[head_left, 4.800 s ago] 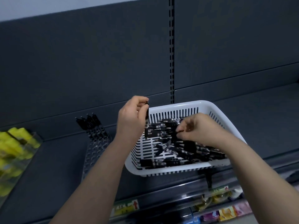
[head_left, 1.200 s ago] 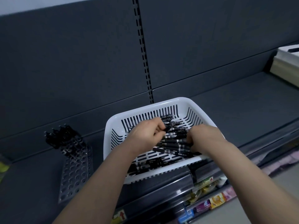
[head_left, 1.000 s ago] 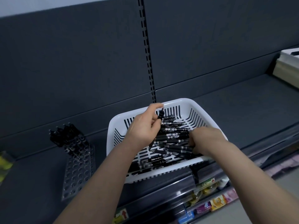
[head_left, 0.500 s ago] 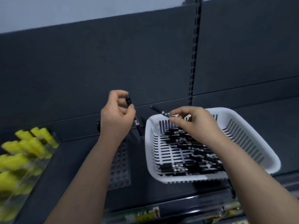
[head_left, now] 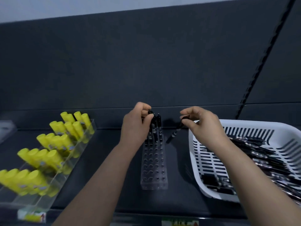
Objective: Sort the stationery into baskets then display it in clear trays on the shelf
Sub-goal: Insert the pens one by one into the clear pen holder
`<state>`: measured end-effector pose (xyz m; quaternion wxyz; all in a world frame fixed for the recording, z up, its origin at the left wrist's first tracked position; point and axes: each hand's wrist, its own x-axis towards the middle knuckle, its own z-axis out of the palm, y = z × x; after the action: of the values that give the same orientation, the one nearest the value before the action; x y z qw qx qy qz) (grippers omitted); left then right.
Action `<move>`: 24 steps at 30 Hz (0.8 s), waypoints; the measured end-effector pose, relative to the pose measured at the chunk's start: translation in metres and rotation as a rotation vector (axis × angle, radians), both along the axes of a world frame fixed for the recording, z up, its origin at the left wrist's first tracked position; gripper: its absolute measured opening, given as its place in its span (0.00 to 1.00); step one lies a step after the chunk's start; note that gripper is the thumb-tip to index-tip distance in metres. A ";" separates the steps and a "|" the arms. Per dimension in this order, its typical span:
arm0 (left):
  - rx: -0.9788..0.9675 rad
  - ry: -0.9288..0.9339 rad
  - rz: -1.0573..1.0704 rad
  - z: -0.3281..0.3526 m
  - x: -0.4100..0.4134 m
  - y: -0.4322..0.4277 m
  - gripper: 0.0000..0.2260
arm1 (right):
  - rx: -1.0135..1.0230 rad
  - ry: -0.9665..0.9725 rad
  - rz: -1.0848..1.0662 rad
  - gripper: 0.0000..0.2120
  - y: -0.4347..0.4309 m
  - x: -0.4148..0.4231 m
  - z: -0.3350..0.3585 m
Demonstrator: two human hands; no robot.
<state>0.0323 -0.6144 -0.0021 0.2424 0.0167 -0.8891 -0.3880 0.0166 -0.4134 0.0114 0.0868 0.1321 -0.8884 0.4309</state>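
L hand [head_left: 135,126] is gripping a black pen [head_left: 152,126] by its top, holding it upright over the far rows of the clear perforated acrylic pen tray [head_left: 154,167] at shelf centre; a few black pens already standing [head_left: 158,128] in those far holes, nearer holes showing open. R hand [head_left: 203,124] is pinching a second black pen [head_left: 175,133], tilted, tip pointing down-left, just right of tray's far end. White slotted plastic basket [head_left: 244,128] sitting at right w/ loose black pens [head_left: 260,160] inside. Clear stepped tray [head_left: 53,181] w/ yellow highlighters [head_left: 48,159] sitting at left on dark grey shelf [head_left: 105,144].
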 end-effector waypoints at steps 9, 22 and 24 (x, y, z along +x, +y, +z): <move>-0.115 -0.013 -0.027 -0.007 -0.015 0.002 0.08 | 0.004 0.117 -0.062 0.11 -0.020 -0.007 -0.008; -0.399 0.074 0.057 -0.022 -0.011 -0.006 0.10 | -0.147 0.148 -0.019 0.13 -0.040 -0.016 -0.015; -0.336 0.077 0.053 -0.022 -0.008 -0.007 0.14 | -0.151 0.149 -0.011 0.12 -0.045 -0.019 -0.017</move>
<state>0.0242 -0.6216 -0.0242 0.2860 -0.0153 -0.9306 -0.2278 -0.0026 -0.4582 -0.0057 0.1646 0.1522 -0.8452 0.4852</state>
